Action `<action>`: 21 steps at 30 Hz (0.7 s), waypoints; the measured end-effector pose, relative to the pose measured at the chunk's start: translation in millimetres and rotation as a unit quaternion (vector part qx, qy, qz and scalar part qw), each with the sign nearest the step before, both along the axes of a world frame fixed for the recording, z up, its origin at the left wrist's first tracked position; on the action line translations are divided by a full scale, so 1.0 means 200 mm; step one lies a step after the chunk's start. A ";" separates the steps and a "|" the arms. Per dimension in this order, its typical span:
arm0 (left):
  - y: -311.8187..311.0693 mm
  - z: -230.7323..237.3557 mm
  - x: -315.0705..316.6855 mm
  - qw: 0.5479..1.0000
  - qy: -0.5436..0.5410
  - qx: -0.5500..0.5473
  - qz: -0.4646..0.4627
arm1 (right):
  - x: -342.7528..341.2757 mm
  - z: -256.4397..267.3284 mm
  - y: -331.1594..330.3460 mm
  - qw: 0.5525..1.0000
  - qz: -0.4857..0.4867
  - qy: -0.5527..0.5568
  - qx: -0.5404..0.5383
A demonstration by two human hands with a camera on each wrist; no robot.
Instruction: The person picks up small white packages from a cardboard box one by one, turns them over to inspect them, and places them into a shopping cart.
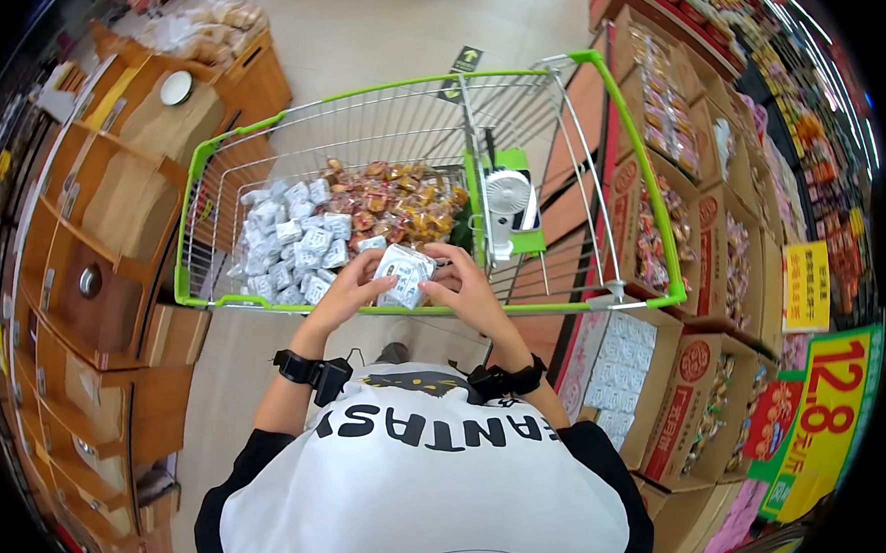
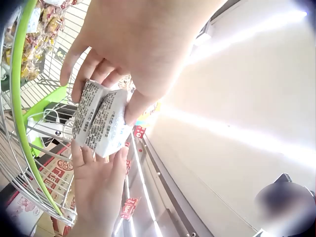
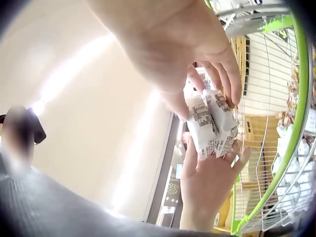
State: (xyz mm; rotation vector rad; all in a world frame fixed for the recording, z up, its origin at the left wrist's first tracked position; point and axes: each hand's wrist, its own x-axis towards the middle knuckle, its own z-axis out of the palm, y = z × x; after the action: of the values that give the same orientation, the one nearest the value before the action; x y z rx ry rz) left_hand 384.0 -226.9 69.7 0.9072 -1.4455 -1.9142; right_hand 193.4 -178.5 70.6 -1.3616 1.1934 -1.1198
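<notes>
Over the cart's near rim, my left hand [image 1: 362, 289] and right hand [image 1: 457, 282] together hold small white wrapped packets [image 1: 405, 275]. Both wrist views show two of these white packets [image 2: 101, 118] side by side with a gap between them, dark print on the wrappers. Fingers and thumb of each hand grip opposite ends. Beneath, in the shopping cart [image 1: 195, 194], similar white packets [image 1: 296, 239] lie in a pile on the left. Brown and yellow snacks in clear wrappers [image 1: 399, 194] lie beside them.
A white handheld fan [image 1: 508, 195] sits on a green panel [image 1: 529, 240] at the cart's right end. Wooden shelving [image 1: 103, 284] stands to the left. Open cardboard boxes of packaged goods [image 1: 706, 413] and a yellow price sign [image 1: 821, 422] line the right.
</notes>
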 end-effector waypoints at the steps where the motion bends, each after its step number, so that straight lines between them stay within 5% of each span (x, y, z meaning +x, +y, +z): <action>1: -0.01 -0.02 0.03 1.000 0.000 0.001 0.012 | 0.03 -0.02 -0.03 1.000 0.012 0.000 0.001; 5: -0.03 -0.10 0.13 0.996 -0.024 0.007 0.088 | 0.16 -0.10 -0.13 0.996 0.010 -0.062 0.064; 21: -0.09 -0.39 0.45 0.956 -0.211 0.004 0.204 | 0.52 -0.39 -0.35 0.990 0.064 0.095 0.078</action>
State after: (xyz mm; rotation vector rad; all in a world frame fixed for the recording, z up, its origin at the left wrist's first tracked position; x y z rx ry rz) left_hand 474.5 -245.4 -8.9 1.5539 -1.3383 -1.4755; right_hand 297.9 -247.8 -6.7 -1.4247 1.2829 -0.8035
